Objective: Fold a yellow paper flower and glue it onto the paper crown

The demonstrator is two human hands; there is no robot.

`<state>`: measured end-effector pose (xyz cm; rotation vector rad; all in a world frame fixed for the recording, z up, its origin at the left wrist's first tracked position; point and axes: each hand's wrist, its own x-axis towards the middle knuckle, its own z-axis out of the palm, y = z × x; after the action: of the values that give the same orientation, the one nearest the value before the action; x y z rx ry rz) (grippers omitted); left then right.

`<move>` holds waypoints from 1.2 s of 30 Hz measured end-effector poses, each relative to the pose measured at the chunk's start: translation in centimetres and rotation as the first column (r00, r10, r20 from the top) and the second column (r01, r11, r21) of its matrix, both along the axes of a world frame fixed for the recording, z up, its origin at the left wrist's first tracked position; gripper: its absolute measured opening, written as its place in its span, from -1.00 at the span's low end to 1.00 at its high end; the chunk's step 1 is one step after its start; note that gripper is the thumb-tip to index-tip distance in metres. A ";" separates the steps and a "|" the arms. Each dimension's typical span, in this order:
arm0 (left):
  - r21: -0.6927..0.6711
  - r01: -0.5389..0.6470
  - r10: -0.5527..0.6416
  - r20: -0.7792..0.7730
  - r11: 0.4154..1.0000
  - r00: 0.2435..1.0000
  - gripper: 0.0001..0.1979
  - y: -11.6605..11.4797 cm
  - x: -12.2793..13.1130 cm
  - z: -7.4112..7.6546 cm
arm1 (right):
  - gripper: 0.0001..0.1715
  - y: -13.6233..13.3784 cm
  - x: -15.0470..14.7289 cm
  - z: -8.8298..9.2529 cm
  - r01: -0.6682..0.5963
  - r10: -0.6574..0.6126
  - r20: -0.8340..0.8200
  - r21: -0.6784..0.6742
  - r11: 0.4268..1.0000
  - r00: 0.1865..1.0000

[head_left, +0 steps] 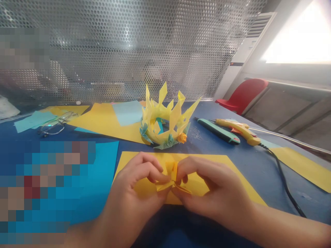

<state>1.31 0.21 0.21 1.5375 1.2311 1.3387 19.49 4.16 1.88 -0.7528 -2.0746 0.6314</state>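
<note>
Left hand (141, 182) curled, fingertips pinching small folded yellow paper piece (172, 172), held between both hands over flat yellow paper sheet (199, 182); uneven pull could tear creases; spiky pale-yellow paper crown (175, 117) just beyond, knuckles might bump it; right hand (214, 186) likewise pinching; black cable (281, 170) near right forearm, could snag.

No legible text, no readable labels, brands, numbers or signs
</note>
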 end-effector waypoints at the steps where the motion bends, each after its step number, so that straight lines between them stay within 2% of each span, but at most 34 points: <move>1: 0.036 -0.005 0.005 -0.017 0.999 1.000 -0.81 -0.1 0.0 -0.1 | -0.80 0.0 0.1 0.1 -0.014 0.013 0.005 0.026 1.000 1.000; 6: 0.094 0.024 -0.015 -0.095 0.995 0.995 -0.86 -0.4 -0.3 0.0 | -0.74 0.0 0.4 0.5 -0.095 0.092 0.030 0.116 0.989 0.995; 11: 0.143 0.059 -0.036 -0.157 0.988 0.987 -0.86 -0.3 -0.4 0.1 | -0.79 0.2 0.5 0.4 -0.074 0.068 0.037 0.206 0.976 0.997; 15: 0.225 0.092 -0.054 -0.171 0.970 0.984 -0.83 -0.2 -0.5 -0.2 | -0.80 0.4 0.8 0.3 -0.175 0.167 0.056 0.224 0.959 0.984; 21: 0.258 0.090 -0.047 -0.170 0.962 0.984 -0.80 -0.3 -0.7 -0.2 | -0.86 0.3 0.9 0.4 -0.165 0.159 0.044 0.253 0.953 0.986; 26: 0.276 0.133 -0.086 -0.178 0.952 0.980 -0.76 -0.4 -0.4 0.2 | -0.77 0.2 1.0 0.1 -0.116 0.134 -0.072 0.210 0.971 0.988; 32: 0.264 0.099 -0.039 -0.223 0.959 0.974 -0.75 -0.4 -0.5 0.3 | -0.57 0.1 1.4 -1.1 -0.055 0.069 -0.200 0.073 0.996 0.977; 36: 0.278 0.096 -0.031 -0.228 0.956 0.973 -0.75 -0.6 -0.7 0.2 | -0.48 -0.2 1.6 -1.5 -0.032 0.046 -0.228 0.061 0.998 0.973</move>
<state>0.62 -0.37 0.46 1.9602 1.1436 1.3779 21.06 3.98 0.37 -0.5789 -1.8904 0.6461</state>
